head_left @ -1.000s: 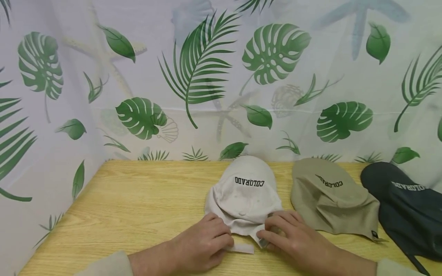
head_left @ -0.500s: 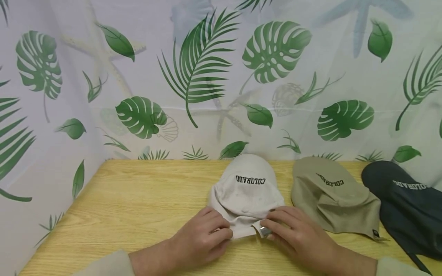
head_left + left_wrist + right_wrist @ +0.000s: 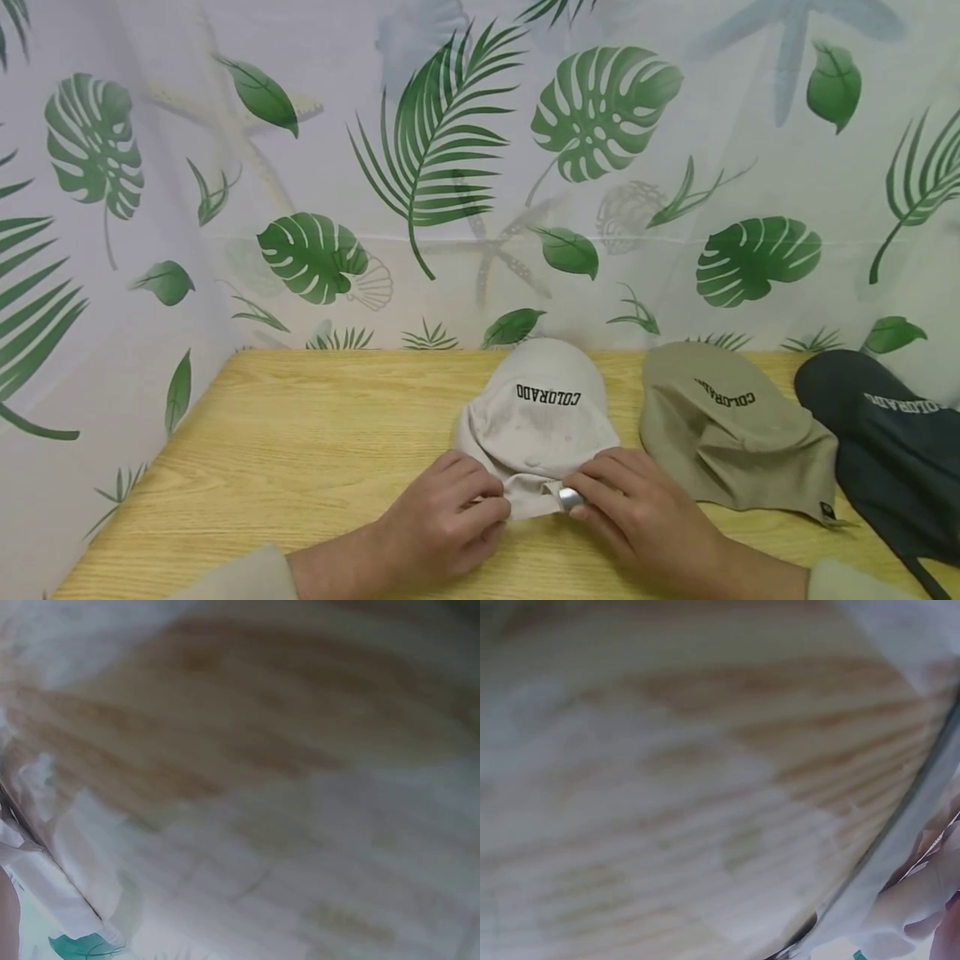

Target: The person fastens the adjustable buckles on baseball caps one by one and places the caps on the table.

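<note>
A white cap [image 3: 555, 429] with dark COLORADO lettering lies on the wooden table [image 3: 322, 425] in the head view, its brim toward the wall. At its near edge runs the white strap [image 3: 531, 505]. My left hand [image 3: 448, 515] pinches the strap's left part with curled fingers. On the other side, my right hand [image 3: 637, 510] pinches the strap's right end beside a silver metal buckle [image 3: 570, 498]. The strap passes up to the buckle; how it threads there is hidden by the fingers. Both wrist views are mostly blurred wood grain.
To the right lie a tan cap [image 3: 723, 446], close beside my right hand, and a dark navy cap [image 3: 881, 442], cut off by the frame edge. A white cloth with green leaf prints [image 3: 480, 150] hangs behind and to the left of the table.
The strap, earlier a loose end sticking out from my left hand, now reaches the buckle. My hands have drawn slightly upward, and the buckle has turned to show its shiny face.
</note>
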`<state>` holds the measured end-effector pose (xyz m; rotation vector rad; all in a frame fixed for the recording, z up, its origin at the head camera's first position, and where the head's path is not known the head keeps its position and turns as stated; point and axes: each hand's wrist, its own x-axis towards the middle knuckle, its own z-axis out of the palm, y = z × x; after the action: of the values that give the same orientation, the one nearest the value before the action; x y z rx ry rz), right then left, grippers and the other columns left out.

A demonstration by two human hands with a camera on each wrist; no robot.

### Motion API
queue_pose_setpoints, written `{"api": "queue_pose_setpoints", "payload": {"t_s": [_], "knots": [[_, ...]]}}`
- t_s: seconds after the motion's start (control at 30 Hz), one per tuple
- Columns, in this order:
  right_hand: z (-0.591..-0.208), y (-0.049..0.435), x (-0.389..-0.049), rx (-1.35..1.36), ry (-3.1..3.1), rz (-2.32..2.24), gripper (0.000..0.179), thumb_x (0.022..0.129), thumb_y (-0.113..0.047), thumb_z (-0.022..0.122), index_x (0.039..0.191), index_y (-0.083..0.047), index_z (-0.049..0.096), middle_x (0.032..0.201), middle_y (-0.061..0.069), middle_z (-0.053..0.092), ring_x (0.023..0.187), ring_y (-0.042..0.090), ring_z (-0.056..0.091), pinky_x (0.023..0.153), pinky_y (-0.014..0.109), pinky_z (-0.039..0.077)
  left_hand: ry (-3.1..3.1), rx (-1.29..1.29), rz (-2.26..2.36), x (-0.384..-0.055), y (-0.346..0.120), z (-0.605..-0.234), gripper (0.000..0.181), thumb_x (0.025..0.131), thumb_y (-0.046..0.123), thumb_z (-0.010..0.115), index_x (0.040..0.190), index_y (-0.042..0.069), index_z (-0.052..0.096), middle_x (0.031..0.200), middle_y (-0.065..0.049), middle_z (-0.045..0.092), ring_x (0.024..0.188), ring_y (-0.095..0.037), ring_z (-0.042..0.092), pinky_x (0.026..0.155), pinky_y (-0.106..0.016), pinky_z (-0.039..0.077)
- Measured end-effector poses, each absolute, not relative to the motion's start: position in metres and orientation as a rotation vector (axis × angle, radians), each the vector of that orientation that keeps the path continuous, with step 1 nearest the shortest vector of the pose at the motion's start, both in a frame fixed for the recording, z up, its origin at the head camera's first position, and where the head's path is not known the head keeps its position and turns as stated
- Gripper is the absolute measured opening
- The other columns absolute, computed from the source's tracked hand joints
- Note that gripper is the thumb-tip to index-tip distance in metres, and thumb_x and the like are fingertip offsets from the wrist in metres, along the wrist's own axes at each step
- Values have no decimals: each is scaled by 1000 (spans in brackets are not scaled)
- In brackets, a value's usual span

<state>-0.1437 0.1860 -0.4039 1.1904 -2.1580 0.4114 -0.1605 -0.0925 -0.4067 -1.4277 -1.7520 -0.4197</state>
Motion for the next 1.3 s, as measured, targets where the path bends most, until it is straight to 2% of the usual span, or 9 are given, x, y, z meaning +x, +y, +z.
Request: {"api": "queue_pose_setpoints", "payload": {"t_s": [0.3,0.47,0.73,0.93,1.3], "knots": [[-402,176,-145,1158,-2155,435,30,102,-38,54,109,-16,73,104,-9,64,93,9,57,86,27,40,-1829,-1402,-382,-159,-96,-407,12,86,11,57,88,14,69,90,3,64,78,-11,58,78,-25,47],[-401,172,-144,1155,-2185,443,27,100,-36,58,108,-16,73,103,-10,63,94,9,57,87,26,37,-1797,-1406,-356,-160,-97,-407,15,90,12,58,94,14,72,93,4,68,81,-10,63,77,-24,48],[-401,160,-140,1163,-2248,458,22,94,-31,67,111,-18,72,105,-12,62,94,6,54,82,28,41,-1746,-1398,-347,-162,-97,-406,16,93,13,55,90,14,71,91,3,69,79,-11,64,75,-25,50],[-400,152,-141,1173,-2245,465,20,94,-31,67,111,-20,71,104,-12,62,92,5,54,77,27,41,-1713,-1408,-363,-163,-99,-402,10,91,13,62,85,15,70,88,4,66,76,-11,60,73,-24,47],[-405,156,-142,1232,-2173,443,25,99,-35,60,109,-16,73,100,-12,61,89,7,52,83,24,32,-1713,-1431,-352,-158,-94,-404,3,88,15,69,85,16,70,90,3,67,81,-12,61,74,-23,47]]}}
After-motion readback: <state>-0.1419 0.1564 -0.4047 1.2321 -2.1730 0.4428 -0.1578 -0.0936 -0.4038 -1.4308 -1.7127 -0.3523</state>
